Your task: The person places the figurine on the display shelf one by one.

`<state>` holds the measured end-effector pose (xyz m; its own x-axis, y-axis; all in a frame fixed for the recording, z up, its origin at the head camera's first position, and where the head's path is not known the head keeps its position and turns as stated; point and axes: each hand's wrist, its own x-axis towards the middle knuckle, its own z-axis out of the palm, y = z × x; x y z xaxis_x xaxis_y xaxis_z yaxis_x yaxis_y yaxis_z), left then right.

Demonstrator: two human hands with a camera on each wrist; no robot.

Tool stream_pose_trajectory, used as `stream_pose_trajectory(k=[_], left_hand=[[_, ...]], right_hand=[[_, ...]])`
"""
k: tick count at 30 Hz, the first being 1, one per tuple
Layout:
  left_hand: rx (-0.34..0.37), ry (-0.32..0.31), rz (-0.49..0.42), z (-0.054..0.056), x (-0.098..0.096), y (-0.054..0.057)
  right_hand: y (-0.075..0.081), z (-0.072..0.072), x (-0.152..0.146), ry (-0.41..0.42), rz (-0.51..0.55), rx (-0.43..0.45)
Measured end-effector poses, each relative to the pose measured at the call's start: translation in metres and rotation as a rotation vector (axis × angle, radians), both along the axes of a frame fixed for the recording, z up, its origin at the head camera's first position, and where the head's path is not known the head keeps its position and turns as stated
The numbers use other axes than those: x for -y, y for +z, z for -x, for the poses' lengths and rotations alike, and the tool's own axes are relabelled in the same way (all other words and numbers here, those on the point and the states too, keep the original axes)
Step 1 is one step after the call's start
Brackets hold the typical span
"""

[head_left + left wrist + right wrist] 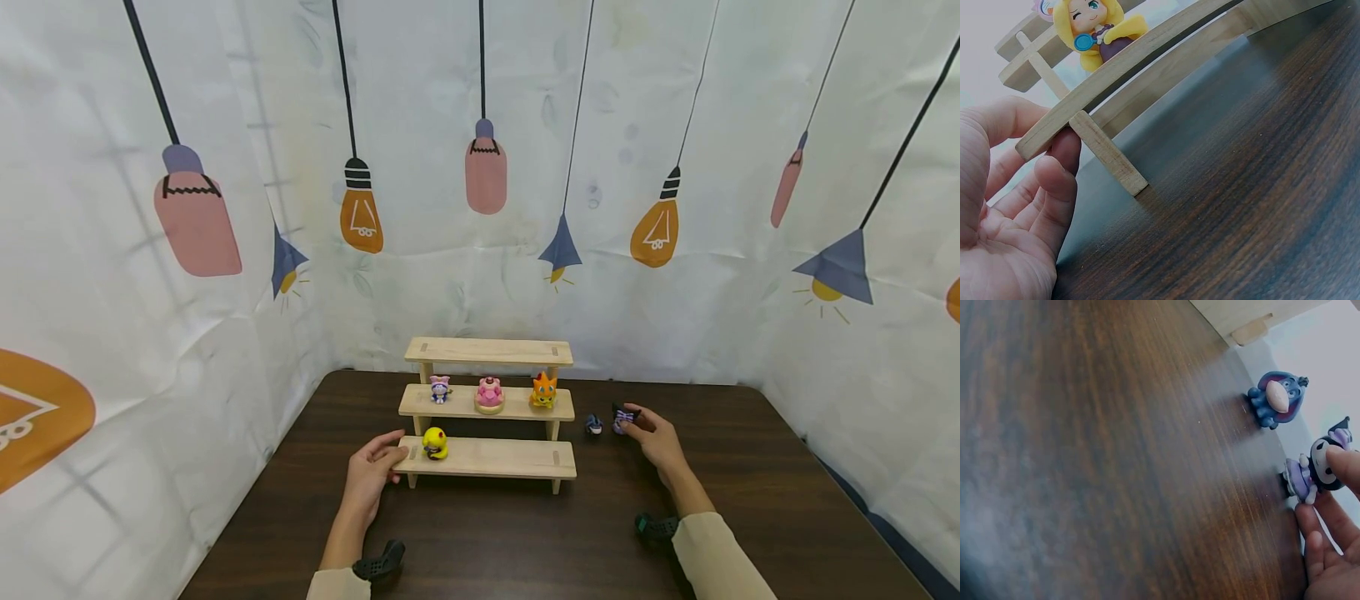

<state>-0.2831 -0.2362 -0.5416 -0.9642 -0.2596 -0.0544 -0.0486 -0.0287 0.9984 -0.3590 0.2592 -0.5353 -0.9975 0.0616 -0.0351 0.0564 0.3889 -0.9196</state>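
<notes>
A three-step wooden display stand [487, 457] stands on the dark table. My left hand [369, 477] grips the left end of its lowest step, and the left wrist view shows the thumb above the board and fingers beneath. By that hand, a yellow-haired figurine [435, 443] sits on the step; up close it has a blue hand mirror [1085, 42]. To the right of the stand, my right hand [654, 437] pinches a black-and-purple figurine [1319, 465] by its head, upright at the tabletop. A blue donkey figurine [1277, 400] stands beside it.
On the middle step stand a small purple-and-pink figurine [439, 389], a pink figurine on a round base [490, 396] and an orange figurine [543, 390]. A white curtain [450, 292] printed with lamps hangs behind the table [510, 542].
</notes>
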Motion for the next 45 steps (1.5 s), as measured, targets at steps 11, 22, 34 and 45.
stream_pose_trajectory(k=[11, 22, 34, 45], left_hand=[[0.006, -0.005, 0.004, 0.000, 0.000, 0.001], [0.003, -0.001, 0.006, 0.001, 0.000, 0.001], [0.007, 0.001, -0.002, 0.000, 0.000, 0.000], [0.002, -0.005, -0.008, 0.000, 0.001, 0.000]], right_hand=[[-0.002, -0.001, 0.000, -0.005, 0.002, -0.022], [0.001, -0.006, 0.000, -0.019, 0.046, -0.015], [0.003, -0.012, 0.000, -0.020, 0.071, -0.006], [0.010, -0.027, 0.002, 0.031, 0.063, -0.017]])
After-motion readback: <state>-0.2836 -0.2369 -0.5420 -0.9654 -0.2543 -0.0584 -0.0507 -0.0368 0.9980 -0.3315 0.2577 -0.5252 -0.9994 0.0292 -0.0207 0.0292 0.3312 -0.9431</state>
